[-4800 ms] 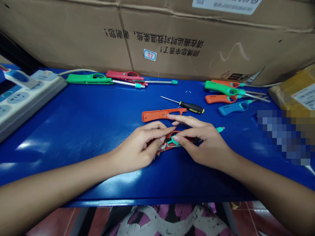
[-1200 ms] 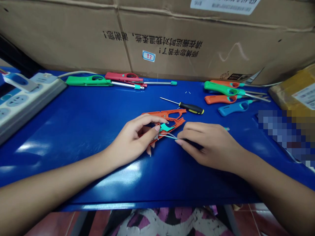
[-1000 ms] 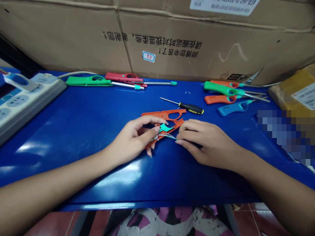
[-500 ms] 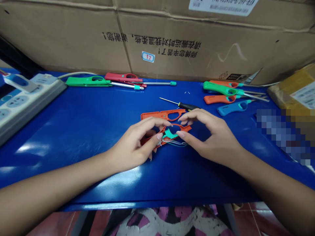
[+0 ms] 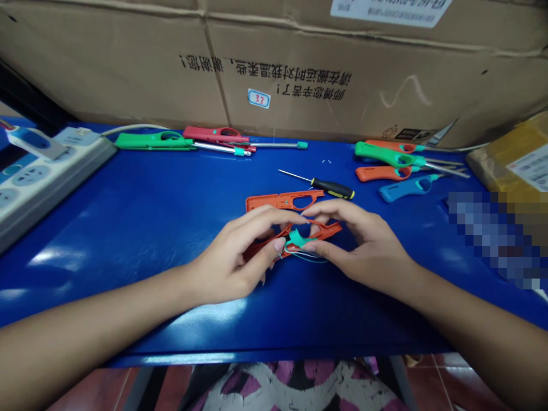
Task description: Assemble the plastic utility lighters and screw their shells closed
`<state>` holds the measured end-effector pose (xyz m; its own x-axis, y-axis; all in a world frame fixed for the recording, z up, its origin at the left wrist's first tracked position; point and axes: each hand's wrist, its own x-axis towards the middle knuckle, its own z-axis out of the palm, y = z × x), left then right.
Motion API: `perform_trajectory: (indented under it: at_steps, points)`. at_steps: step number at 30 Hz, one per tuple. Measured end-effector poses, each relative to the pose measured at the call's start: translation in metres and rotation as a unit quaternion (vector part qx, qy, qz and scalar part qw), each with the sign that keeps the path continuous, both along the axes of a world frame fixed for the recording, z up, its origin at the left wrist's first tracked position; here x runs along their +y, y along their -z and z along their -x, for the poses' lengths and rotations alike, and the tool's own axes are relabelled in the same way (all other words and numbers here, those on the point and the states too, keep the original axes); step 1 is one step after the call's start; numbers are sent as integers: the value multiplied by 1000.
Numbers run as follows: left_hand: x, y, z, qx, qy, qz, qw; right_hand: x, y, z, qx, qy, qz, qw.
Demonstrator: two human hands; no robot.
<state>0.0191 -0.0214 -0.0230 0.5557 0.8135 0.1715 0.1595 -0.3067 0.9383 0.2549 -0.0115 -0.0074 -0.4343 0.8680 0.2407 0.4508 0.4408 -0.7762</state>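
Take the orange half-shell in the hands (image 5: 329, 230) as the clock's hub, with twelve toward the carton (image 5: 141, 63), whose top is cut off. Between nine and ten, the power strip (image 5: 51, 165) runs out of view. At eleven, the red lighter (image 5: 212, 133) has lower parts too overlapped to separate. At nine, the left hand (image 5: 240, 251) is curled firmly around the half-shell's handle end, hiding most of it; the thumb lies across the near side. At the hub, the turquoise trigger (image 5: 296, 237) and thin wires (image 5: 309, 258) are half covered. At three, the right hand (image 5: 363, 242) is arched, its thumb at the trigger and its fingers at the far rim; whether they grip is not clear, as the contact is hidden. Further out at three, a pixelated patch (image 5: 492, 237) is unreadable; above it the taped box (image 5: 514, 165) leaves the frame.

Counted: one plug (image 5: 38, 142) in the strip; one green lighter (image 5: 145, 140) at ten; two orange half-shells, the loose half-shell (image 5: 268, 201) lying just beyond the hands toward twelve; one screwdriver (image 5: 331, 187) at one; four lighters at two: a rear orange lighter (image 5: 387, 144) partly covered by a second green lighter (image 5: 374, 152), a front orange lighter (image 5: 379, 172) and a blue lighter (image 5: 398, 190).
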Motion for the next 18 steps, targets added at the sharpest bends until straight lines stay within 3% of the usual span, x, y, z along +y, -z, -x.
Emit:
perform_trajectory:
  at_steps: [5,8,10,13,15,18]
  points:
    - [3,-6,-2,-118,-7,168,979,-3,0,0,23,16,-51,998]
    - [8,-8,-2,-148,-23,205,967,-1,0,-3,42,45,-68,996]
    - [10,-8,-3,-105,-53,155,981,0,-2,-5,19,59,-107,992]
    - [10,-7,-4,-6,-94,-23,995,-1,-6,-8,-65,38,-189,979]
    - [9,-7,-5,21,-85,-129,988,-3,-9,-9,-105,4,-226,969]
    - [8,-7,-6,20,-64,-193,979,-4,-11,-8,-127,-22,-231,964]
